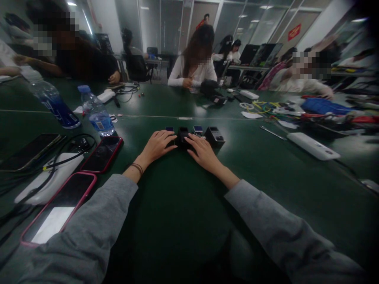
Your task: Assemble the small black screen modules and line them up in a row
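Four small boxy devices with little screens or panels stand in a row in front of me. My left hand (159, 146) lies with fingers stretched over the leftmost device (169, 129), whose top edge alone shows. My right hand (203, 152) is spread beside a black device (183, 131), its fingertips at that device's right side. Behind the right fingers sits another device (197, 129) with a pale-framed screen, partly covered. A larger black and grey device (216, 135) stands just right of them, apart from my hand. Whether the fingertips press on anything is hard to see.
On the left are a blue-labelled bottle (59, 102), a water bottle (96, 112), a red-cased phone (102, 154), a pink-cased phone (60, 209) and a white power bank (49, 179) under cables. To the right lie a white power strip (313, 146) and a wrench (272, 133). People sit opposite.
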`<state>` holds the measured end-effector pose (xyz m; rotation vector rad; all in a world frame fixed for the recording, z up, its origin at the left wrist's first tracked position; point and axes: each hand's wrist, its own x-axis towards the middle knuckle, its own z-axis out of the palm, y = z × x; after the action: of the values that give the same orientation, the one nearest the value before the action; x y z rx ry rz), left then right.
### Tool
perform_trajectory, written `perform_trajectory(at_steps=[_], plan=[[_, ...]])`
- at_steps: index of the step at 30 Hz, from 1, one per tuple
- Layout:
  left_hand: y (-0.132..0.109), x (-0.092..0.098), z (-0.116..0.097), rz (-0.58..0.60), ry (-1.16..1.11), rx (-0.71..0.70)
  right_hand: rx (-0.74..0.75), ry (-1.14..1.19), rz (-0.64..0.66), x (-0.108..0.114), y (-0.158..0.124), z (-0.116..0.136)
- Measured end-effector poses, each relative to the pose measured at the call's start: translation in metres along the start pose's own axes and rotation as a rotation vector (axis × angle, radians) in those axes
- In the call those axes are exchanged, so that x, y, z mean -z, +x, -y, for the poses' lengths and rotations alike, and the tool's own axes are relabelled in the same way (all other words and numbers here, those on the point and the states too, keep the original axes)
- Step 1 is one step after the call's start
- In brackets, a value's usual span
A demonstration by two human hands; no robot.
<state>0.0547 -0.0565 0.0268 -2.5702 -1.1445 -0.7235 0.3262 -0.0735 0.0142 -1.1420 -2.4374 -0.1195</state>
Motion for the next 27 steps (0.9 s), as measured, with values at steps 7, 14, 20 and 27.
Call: perform_trajectory(at_steps=[7,14,20,27], plan=[[-0.004,-0.004,0.009,-0.021,-0.043,0.092,-0.018,-0.013,0.017,0.000,-0.001,-0.001],[-0.002,0.002,0.006,-0.142,-0.034,0.234,-0.080,-0.077,-0.010,0.001,-0.002,0.002],[-0.011,-0.012,0.026,0.029,0.047,0.528,-0.022,-0.054,0.050,0.003,-0.001,0.002],[-0.016,-0.027,0.041,0.236,0.028,0.531,-0.019,-0.057,0.068,-0.004,0.002,-0.004]])
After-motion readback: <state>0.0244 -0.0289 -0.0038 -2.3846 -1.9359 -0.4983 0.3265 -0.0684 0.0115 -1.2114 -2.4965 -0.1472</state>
